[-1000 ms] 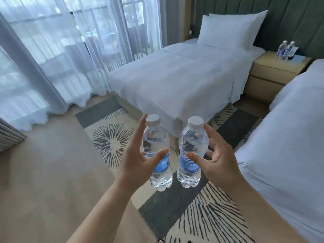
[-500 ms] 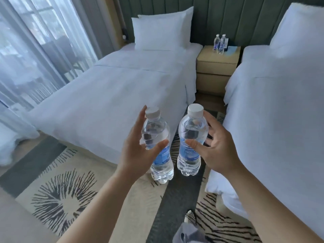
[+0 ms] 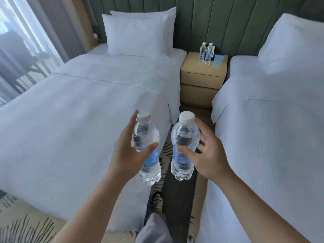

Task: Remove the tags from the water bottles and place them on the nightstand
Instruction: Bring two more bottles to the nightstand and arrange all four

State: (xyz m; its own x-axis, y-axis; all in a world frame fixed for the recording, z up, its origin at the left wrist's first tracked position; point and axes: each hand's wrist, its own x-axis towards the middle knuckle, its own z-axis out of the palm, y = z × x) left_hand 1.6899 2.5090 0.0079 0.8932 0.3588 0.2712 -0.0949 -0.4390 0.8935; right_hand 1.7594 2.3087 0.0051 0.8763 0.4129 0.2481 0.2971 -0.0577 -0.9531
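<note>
My bottles (image 3: 147, 148) are clear with white caps (image 3: 187, 116) and blue labels (image 3: 181, 157). Both beds (image 3: 73, 109) are white, the nightstand (image 3: 201, 81) tan, the headboard (image 3: 228, 23) green, the rug (image 3: 22, 223) cream with dark streaks.

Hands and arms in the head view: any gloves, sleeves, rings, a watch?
Nothing worn that shows. The left hand and right hand are bare: no gloves, rings or markings visible. Both forearms are uncovered from the wrist to the bottom edge of the frame, with no sleeve cuff, watch or wristband in sight. Anything worn higher up the arms is out of view.
</note>
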